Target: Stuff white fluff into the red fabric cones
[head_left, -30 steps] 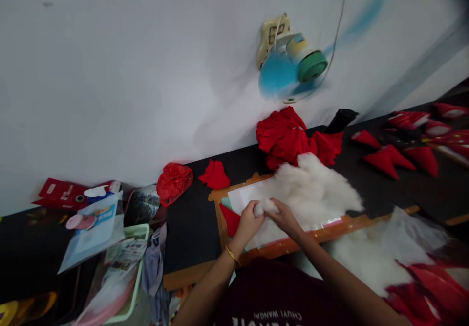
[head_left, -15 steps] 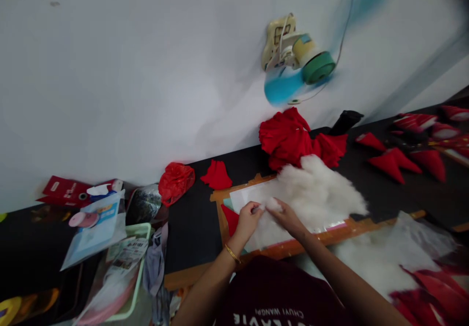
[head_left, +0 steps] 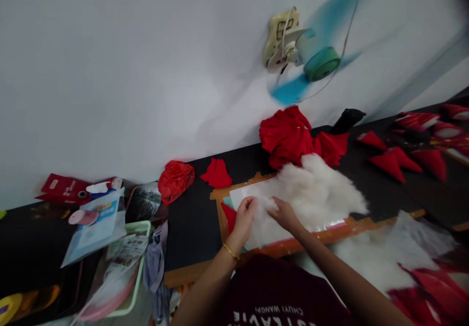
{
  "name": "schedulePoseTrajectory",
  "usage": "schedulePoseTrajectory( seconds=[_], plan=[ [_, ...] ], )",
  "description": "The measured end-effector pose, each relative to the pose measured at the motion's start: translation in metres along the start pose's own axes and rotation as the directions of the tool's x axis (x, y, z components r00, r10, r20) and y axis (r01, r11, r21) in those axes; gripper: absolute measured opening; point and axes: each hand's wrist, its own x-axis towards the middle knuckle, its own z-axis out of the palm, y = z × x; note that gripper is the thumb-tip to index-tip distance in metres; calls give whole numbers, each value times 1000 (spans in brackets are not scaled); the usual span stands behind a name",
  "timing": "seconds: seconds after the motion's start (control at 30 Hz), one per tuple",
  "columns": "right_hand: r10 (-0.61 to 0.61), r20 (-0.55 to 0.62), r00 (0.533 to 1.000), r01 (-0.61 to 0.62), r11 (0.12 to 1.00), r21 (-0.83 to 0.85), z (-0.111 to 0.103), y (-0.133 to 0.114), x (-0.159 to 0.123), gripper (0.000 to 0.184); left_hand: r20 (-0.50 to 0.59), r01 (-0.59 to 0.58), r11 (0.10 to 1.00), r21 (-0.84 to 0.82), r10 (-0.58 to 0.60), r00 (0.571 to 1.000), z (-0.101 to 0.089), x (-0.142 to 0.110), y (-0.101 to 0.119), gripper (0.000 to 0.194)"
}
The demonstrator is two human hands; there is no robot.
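A small tuft of white fiber stuffing (head_left: pixel 263 206) stretches between my two hands over a white sheet (head_left: pixel 258 235). My left hand (head_left: pixel 246 214), with a gold bracelet at the wrist, pinches its left end. My right hand (head_left: pixel 284 214) has its fingers closed on the other end. Just right of my right hand lies a big fluffy pile of white stuffing (head_left: pixel 320 189). A red fabric piece (head_left: pixel 229 217) sits left of my left hand, partly hidden by it.
Behind the pile is a heap of red fabric (head_left: pixel 286 138); red stuffed cones (head_left: pixel 388 167) lie right. At left stand a red plastic bag (head_left: pixel 176 182) and a light green basket (head_left: pixel 137 287). A wall fan (head_left: pixel 322 64) spins above. More stuffing (head_left: pixel 373 262) lies lower right.
My hands have moved slightly apart, drawing the tuft of stuffing out between them. My left hand has turned and shifted up and left. The view has tilted a little.
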Motion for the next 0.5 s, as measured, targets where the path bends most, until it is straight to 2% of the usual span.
schedulePoseTrajectory(
  seconds=[0.1,0.17,0.27,0.33,0.4,0.5],
  plan=[
    [-70,21,997,71,994,-79,5,-2,3,7,98,34,998,57,-40,994,10,-4,3,35],
    [-128,39,991,132,981,-145,6,-1,3,5,47,63,994,88,-67,997,12,-3,0,31],
    [-140,59,988,148,974,-170,4,7,0,5,-75,79,997,-4,-80,994,4,3,-5,34],
    [-129,65,989,138,978,-158,3,14,-2,10,-82,87,994,-59,-92,992,-3,6,-7,38],
    [-137,68,988,145,981,-130,3,19,-4,24,-19,91,995,-36,-92,996,-7,5,-7,37],
    [-164,80,983,170,982,-83,7,23,-4,56,108,126,992,11,-126,986,-5,0,-3,34]
  ],
)
